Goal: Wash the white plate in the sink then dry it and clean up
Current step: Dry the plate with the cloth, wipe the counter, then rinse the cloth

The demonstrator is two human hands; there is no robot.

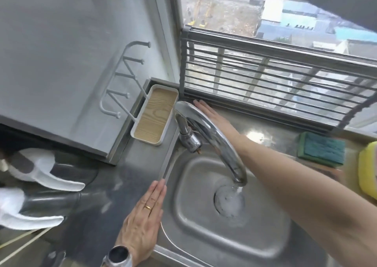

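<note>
— Head view first: what is seen of the hands?

— The left hand (142, 215) is laid flat on the dark counter (114, 187) at the left rim of the sink (224, 244), fingers straight and pressed together, nothing held. A gold ring is worn on one finger and a watch (118, 255) is strapped at the wrist. The right hand (212, 115) is stretched out behind the faucet (216, 142), fingers straight and flat near the foot of the window, nothing gripped; part of the palm is hidden by the spout.

— And the white plate?

— It cannot be found in this view. The steel basin is shown holding only water, which is running from the spout onto the drain (229, 201).

— Is any writing or brand to be read?

— None can be made out. The watch face is dark and blurred, and no label is legible on the sponges or bottles.

— What else is shown?

— A green sponge (320, 150) is set on the ledge right of the faucet, with a yellow sponge (368, 166) just beside it at the frame edge. A white tray with a wood-grain insert (155, 115) is placed in the corner left of the faucet, and a white wire rack (122, 79) rises from it against the wall. A grey slatted rack (275, 81) is leaned against the window. Two spray bottles with white triggers (40, 185) are lying blurred at the far left.
</note>
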